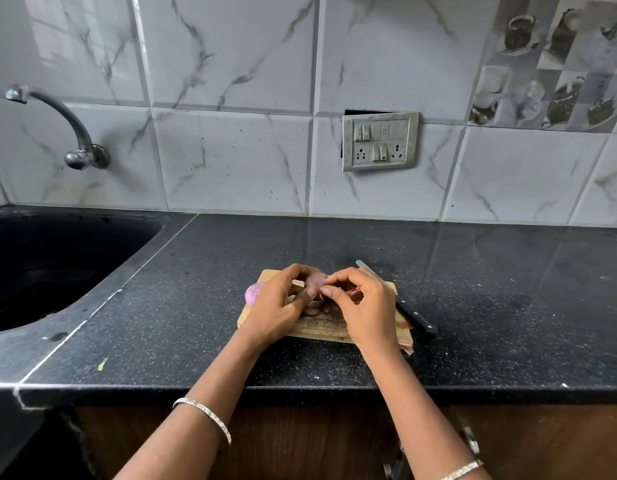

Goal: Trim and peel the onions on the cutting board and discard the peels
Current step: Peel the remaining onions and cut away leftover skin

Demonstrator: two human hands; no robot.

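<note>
A small wooden cutting board (317,332) lies on the black counter. Above it my left hand (282,306) grips a small onion (315,280), mostly hidden by my fingers. My right hand (362,303) pinches a flap of papery peel at the onion's right side. A peeled pink onion (253,293) rests at the board's left edge, partly behind my left hand. Loose brown peels (405,346) lie on the board's right side, under my right hand. A black-handled knife (412,315) lies along the board's right edge, blade pointing away.
A dark sink (50,268) is set into the counter at left, with a curved tap (61,119) on the wall above. A switch and socket plate (379,142) sits on the tiled wall behind. The counter's front edge (300,389) runs just below the board.
</note>
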